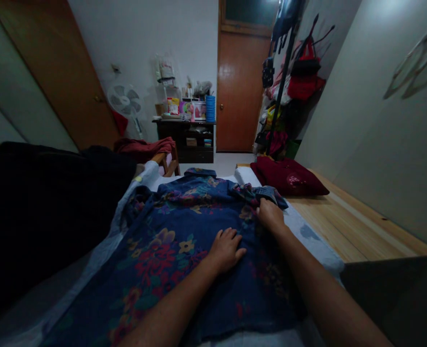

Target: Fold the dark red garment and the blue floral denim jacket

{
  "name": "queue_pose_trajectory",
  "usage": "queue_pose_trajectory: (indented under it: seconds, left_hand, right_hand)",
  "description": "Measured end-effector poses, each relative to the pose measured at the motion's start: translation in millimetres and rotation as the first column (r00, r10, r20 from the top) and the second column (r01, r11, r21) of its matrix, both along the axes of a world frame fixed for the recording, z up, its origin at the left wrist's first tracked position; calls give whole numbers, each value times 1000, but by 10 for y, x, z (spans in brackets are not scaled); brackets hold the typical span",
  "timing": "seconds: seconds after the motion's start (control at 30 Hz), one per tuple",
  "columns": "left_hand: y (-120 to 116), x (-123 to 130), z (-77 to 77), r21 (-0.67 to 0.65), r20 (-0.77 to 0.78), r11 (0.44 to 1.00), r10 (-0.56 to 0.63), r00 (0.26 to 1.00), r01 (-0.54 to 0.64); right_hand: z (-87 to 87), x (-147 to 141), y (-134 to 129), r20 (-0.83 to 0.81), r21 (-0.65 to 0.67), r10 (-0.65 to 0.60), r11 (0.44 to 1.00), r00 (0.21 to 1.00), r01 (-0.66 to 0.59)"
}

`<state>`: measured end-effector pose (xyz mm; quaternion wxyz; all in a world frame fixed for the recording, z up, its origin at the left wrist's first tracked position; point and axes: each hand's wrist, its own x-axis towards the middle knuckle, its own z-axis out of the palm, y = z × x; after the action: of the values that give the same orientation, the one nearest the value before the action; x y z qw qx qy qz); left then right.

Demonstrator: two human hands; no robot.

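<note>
A dark blue shirt with a floral print (162, 217) lies spread over a white cloth (318, 241), its collar toward the far edge. My left hand (227, 249) rests on the middle of the shirt, palm down with the fingers spread. Up and to the right, my right hand (270, 215) is closed on the shirt's right sleeve near the cuff. The other sleeve lies crumpled at the shirt's left side.
Dark fabric (50, 207) is heaped on the left. A folded maroon garment (289, 177) sits on a wooden board (329, 226) at right. Beyond are a chair (172, 161), fan (124, 100), dark cabinet (166, 140) and door (240, 86).
</note>
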<state>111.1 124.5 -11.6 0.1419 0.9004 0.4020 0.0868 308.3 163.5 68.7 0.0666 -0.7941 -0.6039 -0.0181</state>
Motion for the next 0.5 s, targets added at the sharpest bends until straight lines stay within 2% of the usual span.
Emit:
queue_pose_trajectory:
  seconds: [0.13, 0.3, 0.4, 0.5]
  left_hand:
    - [198, 92, 29, 42, 45, 999, 4, 999, -6]
    - [313, 154, -133, 3, -8, 1000, 4, 1000, -3]
    - [290, 139, -211, 16, -9, 1000, 13, 1000, -13]
    - [259, 109, -224, 14, 7, 1000, 21, 1000, -21]
  right_hand:
    - [114, -131, 300, -4, 36, 21, 999, 1000, -21]
    - [171, -145, 583, -28, -15, 23, 1000, 999, -24]
    - [184, -17, 704, -47, 15, -49, 999, 998, 50]
    - [174, 147, 781, -98, 24, -155, 987, 983, 158]
